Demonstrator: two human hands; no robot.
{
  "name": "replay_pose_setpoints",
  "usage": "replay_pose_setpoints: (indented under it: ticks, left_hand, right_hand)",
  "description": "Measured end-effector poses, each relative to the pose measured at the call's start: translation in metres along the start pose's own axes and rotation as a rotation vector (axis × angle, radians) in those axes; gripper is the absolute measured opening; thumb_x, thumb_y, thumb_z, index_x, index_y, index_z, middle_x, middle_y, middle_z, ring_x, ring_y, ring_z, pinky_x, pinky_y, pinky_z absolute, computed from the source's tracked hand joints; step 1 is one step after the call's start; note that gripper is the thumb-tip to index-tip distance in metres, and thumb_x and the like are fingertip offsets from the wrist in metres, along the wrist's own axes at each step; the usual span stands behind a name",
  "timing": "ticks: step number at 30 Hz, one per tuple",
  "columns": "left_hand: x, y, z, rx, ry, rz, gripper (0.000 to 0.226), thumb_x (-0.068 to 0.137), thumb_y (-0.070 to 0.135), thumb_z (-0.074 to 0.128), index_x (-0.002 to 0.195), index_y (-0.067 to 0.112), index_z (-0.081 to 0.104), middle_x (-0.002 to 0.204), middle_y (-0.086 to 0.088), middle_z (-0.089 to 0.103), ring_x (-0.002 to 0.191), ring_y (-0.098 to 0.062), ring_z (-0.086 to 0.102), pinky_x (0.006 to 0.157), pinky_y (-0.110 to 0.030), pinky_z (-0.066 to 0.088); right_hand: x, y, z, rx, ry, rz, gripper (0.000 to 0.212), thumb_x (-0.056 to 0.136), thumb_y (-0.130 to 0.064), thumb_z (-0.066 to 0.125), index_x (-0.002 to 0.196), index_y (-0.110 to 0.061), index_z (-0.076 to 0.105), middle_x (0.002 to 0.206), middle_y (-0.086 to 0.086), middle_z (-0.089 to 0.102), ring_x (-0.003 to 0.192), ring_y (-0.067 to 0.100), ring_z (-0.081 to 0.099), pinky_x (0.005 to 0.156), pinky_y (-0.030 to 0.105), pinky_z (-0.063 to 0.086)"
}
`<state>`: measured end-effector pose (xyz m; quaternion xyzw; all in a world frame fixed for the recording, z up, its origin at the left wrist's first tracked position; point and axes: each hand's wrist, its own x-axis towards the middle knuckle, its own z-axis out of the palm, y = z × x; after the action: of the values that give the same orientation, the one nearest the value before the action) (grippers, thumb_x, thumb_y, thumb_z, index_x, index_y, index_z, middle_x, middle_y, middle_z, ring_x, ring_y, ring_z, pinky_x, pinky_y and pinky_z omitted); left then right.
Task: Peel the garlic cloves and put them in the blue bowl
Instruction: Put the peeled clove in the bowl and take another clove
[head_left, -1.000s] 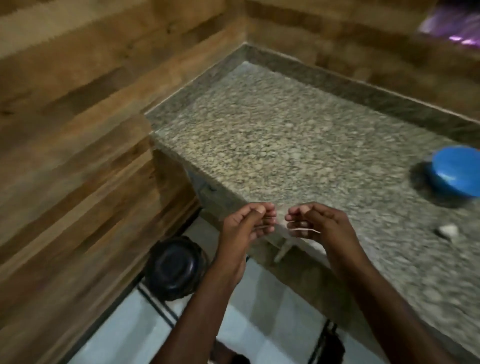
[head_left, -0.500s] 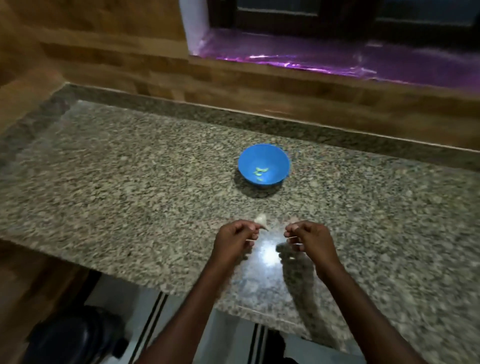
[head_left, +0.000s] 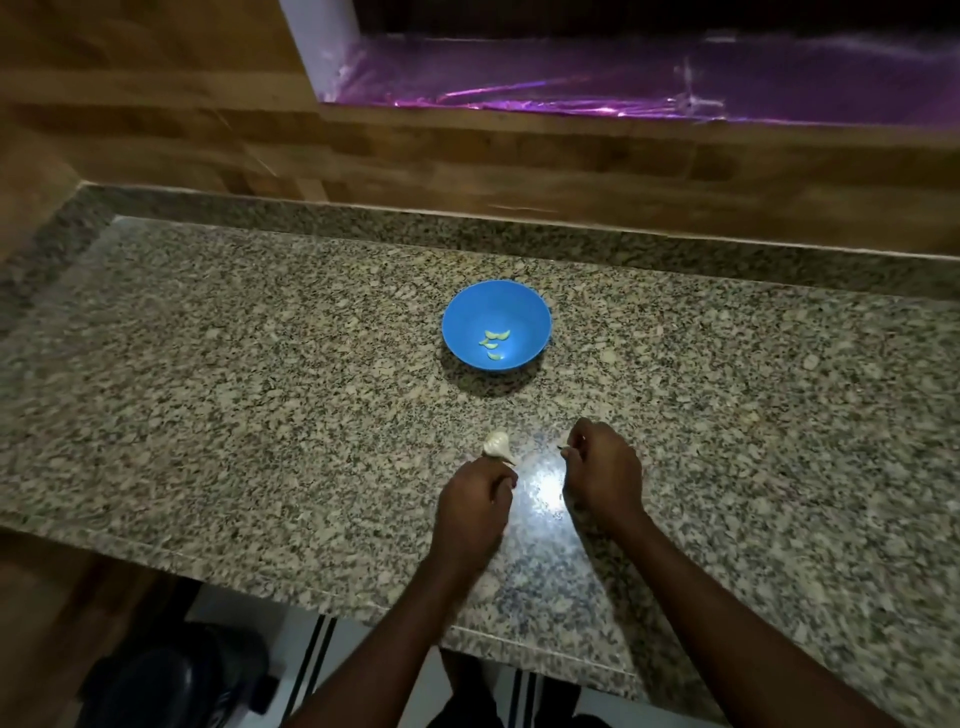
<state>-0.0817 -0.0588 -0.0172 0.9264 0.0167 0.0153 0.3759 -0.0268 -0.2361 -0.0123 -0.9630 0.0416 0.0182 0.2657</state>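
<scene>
Left hand (head_left: 475, 506): fingers curling shut, fingertips pinching the base of a garlic piece (head_left: 497, 446), white and papery, which is sticking up beyond the knuckles, just above the granite counter (head_left: 249, 395). Whether it is a single clove or a small cluster, cannot tell.

Right hand (head_left: 602, 475): fingers curling in, thumb and forefinger pinching something thin and dark at the tips, possibly a strip of skin or a clove; too small to tell which.

The two hands are sitting near each other over the counter's front edge, not touching.

Blue bowl (head_left: 496, 325) is standing further back on the counter, well apart from both hands, already holding a few peeled cloves (head_left: 496, 340) at its bottom.

Judgement: peeling is in progress, task partly done. To do this step well: keep the left pinch low so the skin stays exposed, and pull the skin off in strips away from the root end.
</scene>
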Motion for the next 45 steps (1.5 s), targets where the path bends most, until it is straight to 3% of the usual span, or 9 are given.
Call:
replay_pose_setpoints:
  ticks: [7,11,16,19,23,29,32,37,45]
  left_hand:
    - [0.024,-0.031,-0.039,0.016,0.061,-0.124,0.016,0.089,0.017,0.057,0.09,0.017,0.073,0.089,0.001,0.069,0.085,-0.018,0.063,0.076,-0.037,0.052]
    - [0.038,-0.045,-0.045,0.058,-0.007,-0.117,0.022,0.087,0.019,0.051,0.094,0.017,0.072,0.095,0.001,0.067,0.094,-0.02,0.061,0.083,-0.036,0.05]
    - [0.045,-0.053,-0.044,-0.012,0.006,-0.111,0.021,0.088,0.009,0.056,0.099,0.015,0.074,0.1,0.0,0.069,0.096,-0.019,0.063,0.086,-0.03,0.049]
    - [0.051,-0.054,-0.042,-0.09,-0.039,-0.101,0.027,0.089,0.006,0.063,0.113,0.011,0.073,0.111,-0.005,0.07,0.104,-0.02,0.064,0.091,-0.025,0.046]
    - [0.058,-0.043,-0.038,-0.112,-0.25,-0.05,0.056,0.078,0.033,0.067,0.133,0.02,0.063,0.111,-0.001,0.061,0.098,-0.016,0.061,0.086,-0.032,0.05]
    - [0.061,-0.024,-0.032,-0.107,-0.26,0.025,0.041,0.072,0.019,0.075,0.113,0.018,0.074,0.092,-0.001,0.062,0.079,-0.013,0.059,0.073,-0.03,0.049]
    - [0.055,-0.01,-0.035,-0.32,-0.276,-0.144,0.038,0.069,0.0,0.08,0.105,0.01,0.075,0.084,-0.004,0.068,0.061,0.002,0.057,0.062,-0.015,0.05]
    - [0.046,-0.002,-0.042,-0.613,-0.294,-0.234,0.032,0.075,-0.01,0.075,0.102,0.007,0.072,0.091,-0.012,0.072,0.066,-0.008,0.069,0.06,-0.023,0.057]
    - [0.044,0.009,-0.048,-0.7,-0.316,-0.156,0.027,0.083,0.003,0.076,0.109,0.012,0.073,0.104,-0.008,0.075,0.083,-0.022,0.073,0.074,-0.042,0.062]
  right_hand:
    - [0.042,-0.034,-0.014,0.124,0.013,-0.036,0.011,0.086,-0.019,0.063,0.075,-0.02,0.058,0.068,-0.003,0.063,0.064,0.019,0.061,0.056,0.032,0.046]
    - [0.087,-0.086,-0.02,0.225,0.105,-0.067,0.013,0.087,-0.023,0.071,0.078,-0.015,0.066,0.073,0.003,0.068,0.067,0.02,0.061,0.059,0.031,0.045]
    - [0.128,-0.114,-0.009,0.144,0.032,-0.013,0.009,0.088,-0.016,0.068,0.085,-0.016,0.076,0.081,0.008,0.073,0.079,0.026,0.068,0.061,0.026,0.04]
    - [0.121,-0.107,-0.01,0.176,0.089,0.005,0.009,0.089,-0.017,0.068,0.087,-0.015,0.076,0.083,0.008,0.074,0.079,0.026,0.068,0.063,0.028,0.046]
    - [0.078,-0.086,-0.013,0.236,0.151,0.025,0.009,0.088,-0.021,0.07,0.085,-0.014,0.074,0.075,0.004,0.07,0.065,0.021,0.06,0.059,0.027,0.038]
    - [0.012,-0.04,0.008,0.301,-0.097,0.217,0.01,0.088,-0.019,0.07,0.08,-0.016,0.076,0.072,0.005,0.073,0.075,0.024,0.07,0.063,0.026,0.042]
    - [-0.006,-0.032,0.016,0.546,-0.234,0.299,0.016,0.091,-0.013,0.068,0.076,-0.012,0.074,0.063,0.007,0.073,0.062,0.026,0.073,0.068,0.042,0.062]
    - [-0.021,-0.03,-0.001,0.828,-0.236,0.353,0.01,0.089,0.005,0.066,0.089,-0.001,0.073,0.06,0.022,0.067,0.059,0.036,0.067,0.066,0.057,0.06]
    - [-0.03,-0.039,-0.028,0.937,-0.233,0.316,0.007,0.089,-0.004,0.072,0.087,0.002,0.071,0.055,0.009,0.065,0.043,0.013,0.057,0.044,0.019,0.043]
